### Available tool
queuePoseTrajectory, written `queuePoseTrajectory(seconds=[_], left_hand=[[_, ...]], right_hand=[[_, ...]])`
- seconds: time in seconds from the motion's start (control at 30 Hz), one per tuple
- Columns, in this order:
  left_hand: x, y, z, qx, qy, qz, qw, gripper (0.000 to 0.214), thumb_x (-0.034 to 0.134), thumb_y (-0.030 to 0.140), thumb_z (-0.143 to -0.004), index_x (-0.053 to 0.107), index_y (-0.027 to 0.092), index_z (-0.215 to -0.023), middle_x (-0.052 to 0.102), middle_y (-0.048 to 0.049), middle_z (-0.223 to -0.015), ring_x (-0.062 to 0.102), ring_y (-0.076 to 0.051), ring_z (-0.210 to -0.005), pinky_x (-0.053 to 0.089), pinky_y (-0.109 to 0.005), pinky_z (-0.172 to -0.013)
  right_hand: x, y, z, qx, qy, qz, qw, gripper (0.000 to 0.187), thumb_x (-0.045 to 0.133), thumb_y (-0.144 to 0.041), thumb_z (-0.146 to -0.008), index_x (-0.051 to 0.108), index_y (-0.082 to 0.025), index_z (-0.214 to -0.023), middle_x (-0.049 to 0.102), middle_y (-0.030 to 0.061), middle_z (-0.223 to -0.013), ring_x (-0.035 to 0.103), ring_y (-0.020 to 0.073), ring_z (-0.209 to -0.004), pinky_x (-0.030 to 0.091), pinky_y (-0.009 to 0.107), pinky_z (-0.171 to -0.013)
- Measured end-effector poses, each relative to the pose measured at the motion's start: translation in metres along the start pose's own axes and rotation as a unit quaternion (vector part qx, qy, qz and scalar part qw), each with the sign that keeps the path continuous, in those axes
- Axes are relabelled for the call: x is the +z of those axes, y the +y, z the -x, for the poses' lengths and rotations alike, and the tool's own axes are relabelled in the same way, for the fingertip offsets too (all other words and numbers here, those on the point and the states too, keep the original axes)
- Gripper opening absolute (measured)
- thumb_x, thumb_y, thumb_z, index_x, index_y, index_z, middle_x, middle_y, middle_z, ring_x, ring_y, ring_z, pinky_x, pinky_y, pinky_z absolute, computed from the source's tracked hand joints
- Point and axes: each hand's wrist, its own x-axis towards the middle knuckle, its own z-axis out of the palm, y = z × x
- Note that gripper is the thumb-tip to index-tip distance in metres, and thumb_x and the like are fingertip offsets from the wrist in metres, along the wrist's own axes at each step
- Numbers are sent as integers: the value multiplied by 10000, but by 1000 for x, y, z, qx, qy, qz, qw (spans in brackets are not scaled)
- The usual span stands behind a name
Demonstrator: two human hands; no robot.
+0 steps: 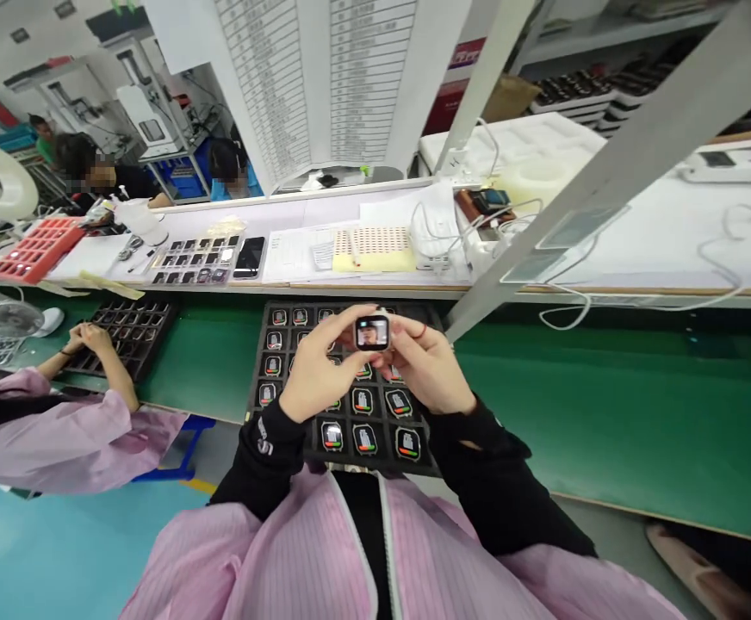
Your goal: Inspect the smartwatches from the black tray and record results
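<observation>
Between my two hands is a smartwatch body [372, 332], square with rounded corners, its dark screen showing a reflection or picture. My left hand [324, 362] grips its left side with thumb and fingers. On the other side my right hand [432, 362] pinches the watch's right edge. Below both hands lies a black compartment tray [343, 422], holding several similar watch bodies, such as the watch [407, 443] in its near right corner. Their screens show white, red and green marks. My hands and forearms cover part of the tray.
A white shelf [324, 280] runs behind the green bench [608, 396], bearing papers, a phone [250, 257], a sticker sheet [375, 247] and cables. A slanted metal post [562, 198] stands right of my hands. At left, a co-worker's clasped hands [88, 336] rest over another tray [133, 336].
</observation>
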Motion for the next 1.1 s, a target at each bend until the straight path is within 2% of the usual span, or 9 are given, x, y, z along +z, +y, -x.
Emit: queuePoseTrajectory(seconds=[0.07, 0.13, 0.23, 0.3, 0.37, 0.5, 0.63, 0.8, 1.1], left_hand=[[-1, -2, 9, -23, -2, 11, 1000, 470, 706, 193, -810, 600, 229, -1267, 644, -85, -1251, 654, -157, -909, 554, -288, -872], [-1, -4, 19, -45, 4, 11, 999, 478, 724, 233, -808, 598, 220, -1269, 663, -87, -1192, 653, -154, -883, 556, -290, -860], [0, -5, 28, -64, 15, 4, 998, 486, 732, 278, -810, 597, 216, -1273, 678, -69, -1073, 635, -144, -831, 558, -290, -830], [2, -5, 31, -71, 11, -2, 997, 484, 735, 266, -806, 601, 222, -1269, 676, -55, -1035, 624, -137, -810, 556, -288, -821], [6, -3, 31, -76, 1, 1, 997, 492, 744, 226, -791, 605, 227, -1262, 682, -47, -1035, 623, -127, -793, 556, -281, -820], [11, 2, 28, -66, -9, 19, 998, 478, 764, 189, -758, 629, 205, -1217, 693, -73, -1130, 657, -138, -842, 572, -276, -823], [13, 4, 27, -52, -13, 15, 998, 458, 767, 185, -755, 645, 206, -1196, 690, -79, -1167, 666, -144, -862, 585, -270, -808], [14, 4, 27, -48, -22, 11, 999, 464, 766, 167, -750, 650, 216, -1196, 704, -53, -1111, 660, -127, -815, 588, -265, -806], [12, 0, 30, -43, -32, -4, 999, 481, 759, 206, -771, 641, 243, -1236, 698, -51, -1128, 661, -136, -831, 585, -294, -849]], right_hand=[[-3, -1, 4, -15, 21, 59, 998, 415, 700, -564, -797, 751, -219, -1020, 742, 38, -844, 599, 123, -540, 517, 264, -477], [-7, -6, 12, -47, 82, 100, 990, 342, 722, -493, -807, 761, -220, -1010, 754, 63, -956, 662, 154, -674, 557, 281, -570], [-10, -16, 28, -91, 186, 99, 973, 313, 744, -427, -811, 741, -253, -1072, 753, 65, -1012, 702, 196, -839, 592, 319, -695], [-7, -22, 39, -100, 210, 91, 968, 353, 745, -403, -818, 708, -279, -1147, 754, 54, -998, 704, 193, -830, 599, 350, -757], [-1, -25, 48, -99, 200, 105, 969, 308, 743, -386, -824, 718, -278, -1112, 751, 48, -961, 696, 179, -763, 602, 353, -754], [9, -23, 56, -119, 158, 157, 968, 140, 724, -371, -837, 748, -238, -874, 716, 52, -925, 672, 170, -755, 588, 310, -679], [9, -18, 58, -107, 150, 205, 961, 156, 718, -350, -840, 727, -221, -927, 702, 42, -863, 643, 164, -750, 563, 303, -694], [9, -18, 60, -110, 147, 263, 947, 115, 675, -320, -863, 712, -219, -821, 696, 29, -798, 615, 156, -712, 526, 285, -659], [8, -16, 63, -104, 151, 277, 943, 122, 674, -323, -862, 721, -218, -822, 707, 33, -806, 621, 160, -704, 516, 282, -636]])
